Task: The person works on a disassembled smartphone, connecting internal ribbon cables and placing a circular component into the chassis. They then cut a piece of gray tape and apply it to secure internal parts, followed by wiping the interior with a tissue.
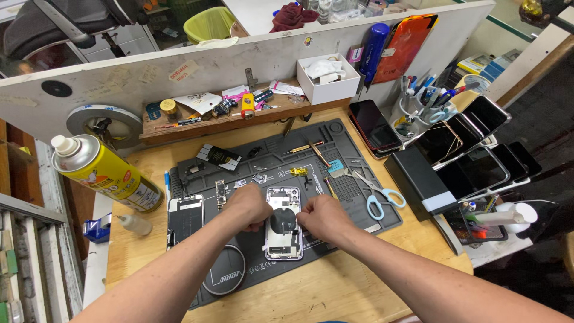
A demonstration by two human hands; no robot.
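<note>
Far left, a yellow spray can (104, 173) lies tilted at the desk edge, with a small white bottle (135, 224) just below it. On the grey mat (359, 221), a detached screen (185, 219) lies flat, and a round black disc (223, 270) sits near the mat's lower edge. Your left hand (248, 207) is curled on the upper left side of the opened phone (283, 236) — fingers bent down onto it, touching; whether they pinch anything, you cannot tell from this view. The phone lies face-open in the middle of the mat, long axis running away from you, between both hands. Your right hand (326, 218) rests on its right edge with fingertips drawn together over the phone's middle; what they press on is hidden, so the hold itself cannot be read. Right of that hand, blue-handled scissors (375, 194) lie on the mat, blades pointing up-left. Beyond the mat — a black box (418, 179), then a row of dark phones (478, 149) leaning side by side. A cup of pens (418, 101) stands behind them.
</note>
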